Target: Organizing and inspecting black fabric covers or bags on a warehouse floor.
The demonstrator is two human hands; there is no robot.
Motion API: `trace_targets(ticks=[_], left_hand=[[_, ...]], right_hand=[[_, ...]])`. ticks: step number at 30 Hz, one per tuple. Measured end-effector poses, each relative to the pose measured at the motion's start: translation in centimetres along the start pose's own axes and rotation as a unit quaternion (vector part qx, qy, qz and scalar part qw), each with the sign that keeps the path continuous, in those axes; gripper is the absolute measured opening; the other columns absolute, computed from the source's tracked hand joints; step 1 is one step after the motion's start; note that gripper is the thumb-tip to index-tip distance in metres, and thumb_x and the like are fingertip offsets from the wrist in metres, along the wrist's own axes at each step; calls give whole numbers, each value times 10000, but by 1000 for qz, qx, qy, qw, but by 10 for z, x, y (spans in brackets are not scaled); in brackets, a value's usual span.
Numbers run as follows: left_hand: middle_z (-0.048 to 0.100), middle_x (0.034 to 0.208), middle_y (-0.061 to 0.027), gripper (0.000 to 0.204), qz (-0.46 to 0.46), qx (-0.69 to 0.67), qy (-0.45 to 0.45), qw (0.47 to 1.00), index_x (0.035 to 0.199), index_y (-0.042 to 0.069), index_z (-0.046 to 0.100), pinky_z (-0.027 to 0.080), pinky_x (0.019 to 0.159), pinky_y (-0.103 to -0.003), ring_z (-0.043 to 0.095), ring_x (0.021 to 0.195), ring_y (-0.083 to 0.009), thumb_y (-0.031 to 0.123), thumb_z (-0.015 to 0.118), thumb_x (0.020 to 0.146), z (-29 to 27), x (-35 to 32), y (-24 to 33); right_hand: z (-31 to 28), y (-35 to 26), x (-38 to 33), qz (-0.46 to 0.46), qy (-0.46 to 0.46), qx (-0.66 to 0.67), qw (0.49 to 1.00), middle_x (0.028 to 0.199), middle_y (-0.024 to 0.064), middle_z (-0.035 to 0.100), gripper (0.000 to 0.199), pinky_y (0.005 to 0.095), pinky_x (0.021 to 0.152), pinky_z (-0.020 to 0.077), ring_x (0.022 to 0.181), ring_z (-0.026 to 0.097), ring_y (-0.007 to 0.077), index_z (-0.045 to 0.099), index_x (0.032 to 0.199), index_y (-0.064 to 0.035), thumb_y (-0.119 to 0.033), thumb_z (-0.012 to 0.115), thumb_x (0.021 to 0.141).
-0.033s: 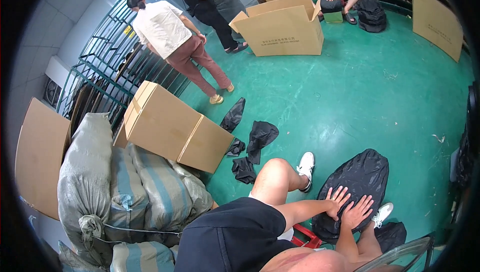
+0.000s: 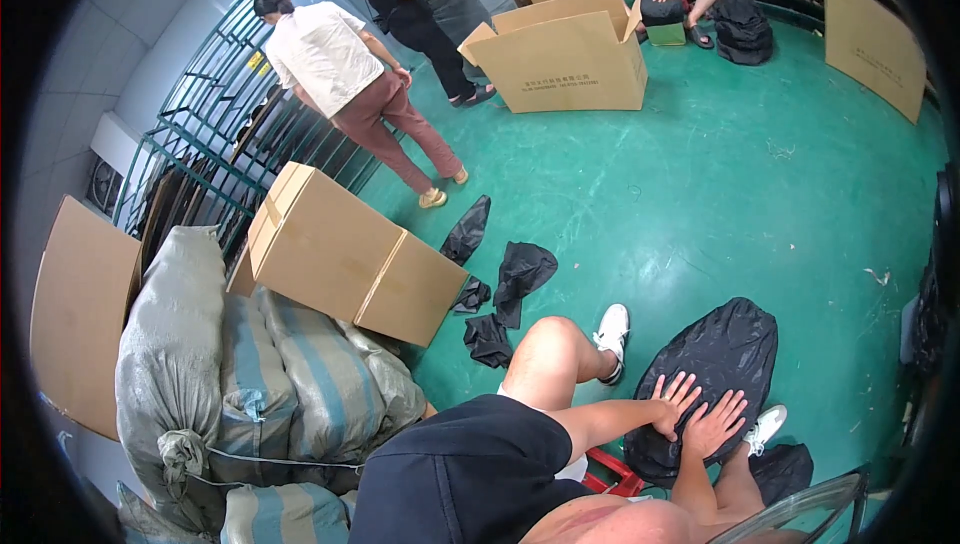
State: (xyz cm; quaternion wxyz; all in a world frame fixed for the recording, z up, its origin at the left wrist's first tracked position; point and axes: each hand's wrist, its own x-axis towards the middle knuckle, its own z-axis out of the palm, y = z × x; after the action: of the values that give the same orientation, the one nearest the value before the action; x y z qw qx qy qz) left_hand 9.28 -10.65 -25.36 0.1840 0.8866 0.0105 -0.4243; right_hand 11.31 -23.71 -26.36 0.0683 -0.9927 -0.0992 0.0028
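A plump, oval bundle in wrinkled black fabric (image 2: 712, 349), perhaps a covered bag, rests between my lower legs. My left hand (image 2: 676, 406) lies flat on it with the fingers spread. Right beside it, my right hand (image 2: 714, 426) also presses flat on the black fabric, fingers stretched out. Neither hand grips anything. What the bundle contains is hidden. Another black fabric item (image 2: 785, 472) lies close to my right foot, partly covered by my leg.
Red stool (image 2: 622, 474) under me. Several black cloth pieces (image 2: 522, 274) lie on the green floor, left of my knee. A closed carton (image 2: 350, 254) leans on striped sacks (image 2: 320, 364). Farther off are an open carton (image 2: 570, 69), three people and metal racks (image 2: 215, 134).
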Motion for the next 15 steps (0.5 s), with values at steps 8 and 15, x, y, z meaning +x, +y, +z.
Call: trace_targets(ticks=[8,15], left_hand=[[-304,1539,-187,1393,2,4,1,1000,1512,131,-188,-55,1078,-683,-264,1421,-396,564,803,633,0,1,0],[-300,1540,-191,1429,1,8,8,1000,1512,128,-186,-54,1077,-682,-261,1422,-399,567,820,596,5,3,-2]], right_hand=[[4,2,-1,-5,17,7,1000,1599,96,175,611,473,1178,126,1476,144,275,305,1479,-53,-298,439,936],[-3,-1,-1,2,-7,0,1000,1604,86,159,616,465,1182,115,1479,130,266,287,1491,-61,-305,426,942]])
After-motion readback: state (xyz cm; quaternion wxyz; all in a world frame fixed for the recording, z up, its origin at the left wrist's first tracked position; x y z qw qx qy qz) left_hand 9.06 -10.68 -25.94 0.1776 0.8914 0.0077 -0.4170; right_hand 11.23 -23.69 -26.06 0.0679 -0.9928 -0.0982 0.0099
